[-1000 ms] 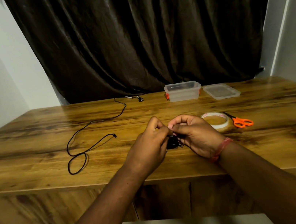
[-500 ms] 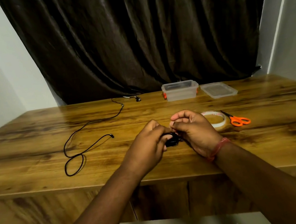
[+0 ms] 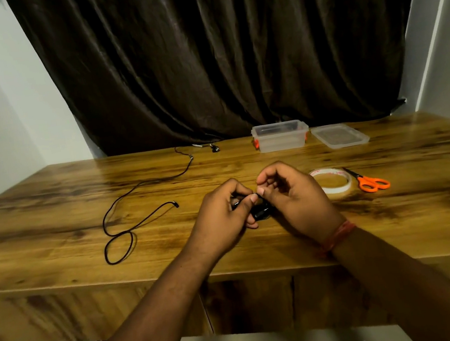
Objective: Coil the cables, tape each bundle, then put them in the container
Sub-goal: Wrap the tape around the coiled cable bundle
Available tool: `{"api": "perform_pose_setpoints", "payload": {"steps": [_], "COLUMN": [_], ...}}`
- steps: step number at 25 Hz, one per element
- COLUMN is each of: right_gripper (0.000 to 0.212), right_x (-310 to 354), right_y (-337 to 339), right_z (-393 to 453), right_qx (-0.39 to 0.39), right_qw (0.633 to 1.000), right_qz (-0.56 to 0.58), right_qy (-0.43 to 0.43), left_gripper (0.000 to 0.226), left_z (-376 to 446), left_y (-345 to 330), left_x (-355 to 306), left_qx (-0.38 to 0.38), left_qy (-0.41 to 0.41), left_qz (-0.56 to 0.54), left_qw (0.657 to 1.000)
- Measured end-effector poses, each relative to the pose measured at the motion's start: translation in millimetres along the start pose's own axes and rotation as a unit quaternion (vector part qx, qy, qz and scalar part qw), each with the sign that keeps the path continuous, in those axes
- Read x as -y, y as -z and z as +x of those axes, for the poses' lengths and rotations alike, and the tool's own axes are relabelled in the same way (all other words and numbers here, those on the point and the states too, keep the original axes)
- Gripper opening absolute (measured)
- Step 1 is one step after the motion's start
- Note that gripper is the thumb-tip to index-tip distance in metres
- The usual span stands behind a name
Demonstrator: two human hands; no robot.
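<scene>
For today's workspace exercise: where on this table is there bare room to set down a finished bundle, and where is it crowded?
Bare wood lies between the loose black cable and the container, and along the table edge right of the scissors. It is crowded around both hands, the tape roll and the lid.

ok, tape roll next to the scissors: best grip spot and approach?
Tape roll lies flat, hole up. Probably come from above with the right hand, pinching the near-left rim, thumb inside the hole. The scissors crowd its right side.
</scene>
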State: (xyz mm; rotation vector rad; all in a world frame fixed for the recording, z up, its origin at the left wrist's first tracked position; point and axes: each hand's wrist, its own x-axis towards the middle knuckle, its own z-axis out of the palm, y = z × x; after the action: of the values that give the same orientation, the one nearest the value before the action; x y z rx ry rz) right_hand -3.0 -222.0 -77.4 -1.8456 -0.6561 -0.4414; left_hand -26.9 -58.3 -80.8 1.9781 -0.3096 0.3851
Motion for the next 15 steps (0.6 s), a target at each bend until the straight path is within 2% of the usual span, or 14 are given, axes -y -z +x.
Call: {"api": "perform_pose_setpoints", "payload": {"steps": [7,12,15], "right_gripper": [0.011,0.01,0.015], "right_x": [-1.8,2.1,4.2], "right_y": [-1.7,-4.6,-6.8], "right_z": [-0.3,-2.0,-2.2], "right_qx": [0.008,0.05,0.075], "right_qw": [0.974,0.918,0.895], "right_qz": [-0.171,-0.319,-0.359], "right_qy": [0.147,0.231,0.254], "left_gripper": [0.005,0.009,0.008], "left_z": [8.2,12.1,12.8], "left_y": [1.9,6.7,10.7], "left_x": [11.9,10.6,9.1], "left_qx": [0.034,0.049,0.034], "left_qy": [0.078,0.133,0.152], "left_qz": [-0.132,-0.246,-0.28], "left_qw": [0.988,0.959,0.947]}}
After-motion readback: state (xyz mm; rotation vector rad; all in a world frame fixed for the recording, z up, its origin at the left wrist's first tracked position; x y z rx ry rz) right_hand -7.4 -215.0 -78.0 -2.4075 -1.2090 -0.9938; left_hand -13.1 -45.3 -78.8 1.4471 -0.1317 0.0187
